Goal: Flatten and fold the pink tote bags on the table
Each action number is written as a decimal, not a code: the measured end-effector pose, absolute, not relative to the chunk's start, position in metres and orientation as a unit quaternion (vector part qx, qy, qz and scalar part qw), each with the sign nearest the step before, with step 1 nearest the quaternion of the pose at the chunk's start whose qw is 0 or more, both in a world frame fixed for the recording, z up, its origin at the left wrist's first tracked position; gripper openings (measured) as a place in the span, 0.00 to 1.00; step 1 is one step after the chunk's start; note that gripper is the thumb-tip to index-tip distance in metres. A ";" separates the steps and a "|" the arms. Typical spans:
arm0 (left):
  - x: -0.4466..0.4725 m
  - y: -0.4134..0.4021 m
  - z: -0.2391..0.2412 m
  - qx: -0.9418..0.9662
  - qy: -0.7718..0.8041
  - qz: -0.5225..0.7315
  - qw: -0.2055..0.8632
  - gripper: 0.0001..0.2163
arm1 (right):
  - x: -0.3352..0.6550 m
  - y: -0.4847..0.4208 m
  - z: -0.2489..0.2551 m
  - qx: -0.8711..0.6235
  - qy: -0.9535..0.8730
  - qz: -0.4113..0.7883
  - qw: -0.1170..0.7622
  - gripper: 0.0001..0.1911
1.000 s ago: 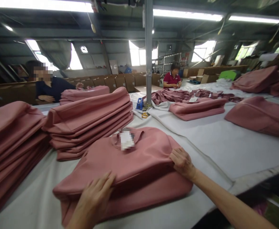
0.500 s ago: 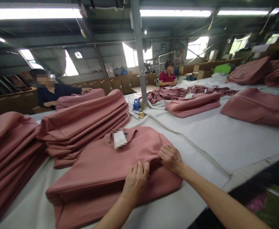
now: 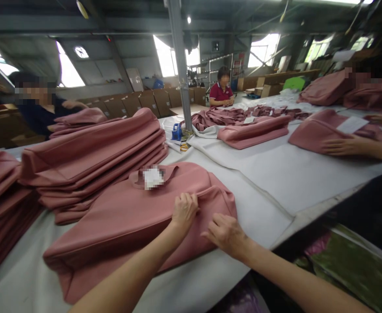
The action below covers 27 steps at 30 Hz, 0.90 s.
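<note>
The dusty-pink leather-like bag (image 3: pixel 139 208) lies lower centre, long axis slanting up rightward, its right end nearest the half-curled right hand (image 3: pixel 228 233), hold unclear, while the left hand (image 3: pixel 185 211) pinches its fold.

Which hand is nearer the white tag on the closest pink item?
Left. The left hand is at the folded edge of the pink item, below and right of the white tag as seen; the right hand is farther right and lower.

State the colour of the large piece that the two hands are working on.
The large piece is dusty pink, best seen in the head view.
</note>
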<state>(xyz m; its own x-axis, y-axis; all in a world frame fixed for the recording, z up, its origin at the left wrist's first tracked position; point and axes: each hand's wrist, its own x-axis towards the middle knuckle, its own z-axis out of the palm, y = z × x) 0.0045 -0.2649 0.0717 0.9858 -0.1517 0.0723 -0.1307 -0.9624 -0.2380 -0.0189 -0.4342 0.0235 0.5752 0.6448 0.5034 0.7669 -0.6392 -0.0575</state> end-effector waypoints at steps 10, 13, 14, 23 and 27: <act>0.002 -0.253 0.073 -0.987 0.129 0.088 0.024 0.14 | -0.040 -0.429 -0.003 -0.911 -0.395 -0.058 0.109 0.21; 0.001 -0.244 0.085 -0.974 0.198 0.109 0.006 0.13 | -0.038 -0.429 0.001 -0.914 -0.389 -0.036 0.113 0.22; 0.000 -0.241 0.091 -0.968 0.227 0.110 0.001 0.13 | -0.036 -0.429 0.001 -0.915 -0.385 -0.032 0.115 0.22; -0.039 -0.240 0.107 -0.907 0.401 0.124 -0.018 0.14 | -0.026 -0.430 -0.017 -0.906 -0.394 0.002 0.153 0.20; -0.047 -0.244 0.089 -0.905 0.401 0.128 -0.052 0.14 | -0.012 -0.422 -0.031 -0.906 -0.395 0.030 0.147 0.12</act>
